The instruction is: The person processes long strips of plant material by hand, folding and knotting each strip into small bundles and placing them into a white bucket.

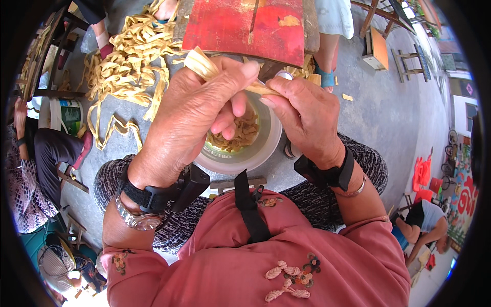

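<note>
My left hand [188, 103] grips a pale yellow, flat fibrous strip [200, 64], one end of which sticks up past the knuckles. On the other side, my right hand [310, 109] pinches the strip's narrower end between thumb and forefinger. A small shiny bit shows between the hands, too hidden to identify. Behind the right fingers is a round white object [284, 75], partly covered. Below both hands stands a translucent plastic bucket [264, 151], with cut yellowish-brown pieces [242, 134] at its bottom.
A red-topped wooden table [245, 30] stands in front. Long yellow strips [130, 57] lie heaped on the concrete floor at its left. Other people sit nearby, one person's trousered leg [57, 149] at left. A small wooden stool [411, 63] stands at far right.
</note>
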Tool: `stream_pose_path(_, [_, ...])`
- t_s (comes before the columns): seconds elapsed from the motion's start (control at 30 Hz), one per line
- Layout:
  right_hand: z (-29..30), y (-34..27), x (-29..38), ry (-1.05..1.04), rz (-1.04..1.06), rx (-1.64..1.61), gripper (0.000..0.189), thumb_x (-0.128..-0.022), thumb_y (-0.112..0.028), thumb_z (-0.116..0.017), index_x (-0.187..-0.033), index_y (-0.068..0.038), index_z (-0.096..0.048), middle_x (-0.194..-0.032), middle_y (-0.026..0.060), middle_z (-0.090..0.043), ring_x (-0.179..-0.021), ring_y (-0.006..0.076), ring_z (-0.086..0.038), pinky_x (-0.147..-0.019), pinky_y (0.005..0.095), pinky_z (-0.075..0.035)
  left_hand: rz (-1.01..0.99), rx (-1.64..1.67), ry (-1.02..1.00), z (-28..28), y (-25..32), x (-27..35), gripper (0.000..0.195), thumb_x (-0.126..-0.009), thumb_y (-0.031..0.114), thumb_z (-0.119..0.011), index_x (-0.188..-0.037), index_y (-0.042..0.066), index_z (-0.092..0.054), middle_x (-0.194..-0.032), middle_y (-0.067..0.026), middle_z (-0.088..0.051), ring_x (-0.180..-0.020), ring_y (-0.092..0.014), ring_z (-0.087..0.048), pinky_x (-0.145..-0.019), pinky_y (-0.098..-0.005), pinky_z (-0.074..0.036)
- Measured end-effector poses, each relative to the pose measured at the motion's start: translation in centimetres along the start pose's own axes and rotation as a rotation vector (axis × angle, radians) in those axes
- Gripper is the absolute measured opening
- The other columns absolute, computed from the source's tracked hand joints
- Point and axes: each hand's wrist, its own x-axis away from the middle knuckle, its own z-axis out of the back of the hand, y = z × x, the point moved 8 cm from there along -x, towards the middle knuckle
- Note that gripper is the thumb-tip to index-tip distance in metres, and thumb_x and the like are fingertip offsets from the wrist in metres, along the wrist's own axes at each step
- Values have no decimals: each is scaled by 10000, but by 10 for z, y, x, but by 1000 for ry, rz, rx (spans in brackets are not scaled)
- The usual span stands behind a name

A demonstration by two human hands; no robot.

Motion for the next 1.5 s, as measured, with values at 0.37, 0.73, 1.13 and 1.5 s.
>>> stream_pose_path(0.37, [7,-8,-5,-33,66,-67,222,-714,-114,-734,-872,-48,-593,-694,88,-616,-548,240,-586,-457,306,-442,-134,96,69,12,19,8,136,-881,144,-560,-926,17,-575,-576,80,-350,-439,4,-254,-384,-170,-266])
stream_pose_path(0.73, [15,-4,-4,-47,70,-115,207,-707,-46,-724,-856,4,-590,-724,117,-627,-572,257,-603,-484,303,-469,-262,116,121,25,27,10,100,-839,55,-596,-919,-3,-608,-677,11,-540,-497,-28,-432,-398,-186,-411])
stream_pose_path(1.13, [18,-4,-5,-81,79,-98,170,-724,-17,-693,-852,19,-587,-728,130,-617,-578,271,-596,-499,313,-463,-367,-32,117,24,34,15,91,-826,-22,-599,-915,-9,-610,-740,-26,-612,-516,-41,-535,-425,-172,-436])
stream_pose_path(1.5, [29,6,1,-33,63,19,214,-723,-48,-687,-911,7,-602,-678,110,-560,-567,262,-549,-504,321,-429,-316,-276,-181,6,37,24,192,-863,32,-560,-1040,-33,-594,-926,-111,-627,-778,-165,-639,-699,-271,-515])
